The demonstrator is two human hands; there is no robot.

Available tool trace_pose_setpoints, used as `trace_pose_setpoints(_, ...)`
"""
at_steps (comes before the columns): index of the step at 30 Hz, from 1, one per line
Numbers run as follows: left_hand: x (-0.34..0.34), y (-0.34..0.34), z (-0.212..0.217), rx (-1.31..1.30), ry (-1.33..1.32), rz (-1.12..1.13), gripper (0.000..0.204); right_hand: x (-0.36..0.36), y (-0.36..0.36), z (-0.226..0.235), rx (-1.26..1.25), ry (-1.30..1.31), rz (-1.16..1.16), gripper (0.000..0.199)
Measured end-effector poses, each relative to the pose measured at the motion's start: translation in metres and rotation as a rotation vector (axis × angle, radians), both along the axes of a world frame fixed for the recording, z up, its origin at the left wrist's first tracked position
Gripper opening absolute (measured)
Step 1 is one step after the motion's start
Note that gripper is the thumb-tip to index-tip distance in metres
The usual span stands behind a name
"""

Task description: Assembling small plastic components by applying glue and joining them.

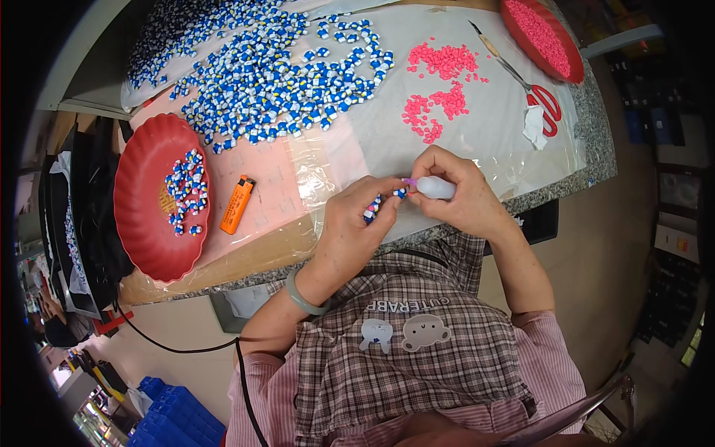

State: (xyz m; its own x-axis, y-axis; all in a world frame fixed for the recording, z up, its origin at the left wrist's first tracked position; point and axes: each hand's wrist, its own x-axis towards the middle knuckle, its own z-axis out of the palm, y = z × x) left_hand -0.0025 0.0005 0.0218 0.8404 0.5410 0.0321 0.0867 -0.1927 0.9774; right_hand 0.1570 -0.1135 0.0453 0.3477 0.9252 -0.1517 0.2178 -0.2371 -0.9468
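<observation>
My left hand (360, 215) is closed around a few small blue-and-white figurines (372, 211), one of them pinched out at the fingertips. In my right hand (463, 195) is a small white squeeze bottle (436, 188) with a purple tip, its nozzle against or just beside the pinched figurine. Whether they touch I cannot tell. Beyond my hands, a large heap of blue-and-white figurines (283, 82) spreads over the table. Small pink pieces (445, 61) lie in loose groups past my right hand.
At left stands a red scalloped dish (141, 231) with some figurines in it; an orange lighter (238, 204) lies beside it. Far right are a red bowl (575, 71) of pink pieces, red-handled scissors (550, 112), a thin pointed tool (485, 43) and crumpled white paper (534, 128). A stone edge (547, 189) borders the table.
</observation>
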Motion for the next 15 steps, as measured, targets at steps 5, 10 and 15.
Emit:
trace_pose_setpoints(5,0.0006,-0.0017,0.0001,0.073,-0.056,0.012,0.014,-0.0015,0.0025,0.0044,-0.027,0.03,0.008,0.025)
trace_pose_setpoints(10,0.0002,-0.0018,-0.0008,0.145,-0.055,-0.036,0.016,0.0031,0.0022,0.0007,-0.057,0.032,0.035,0.025)
trace_pose_setpoints(15,0.0008,-0.0031,-0.0004,0.211,-0.065,-0.03,0.016,0.0037,0.0028,-0.0015,-0.06,-0.051,0.006,0.03)
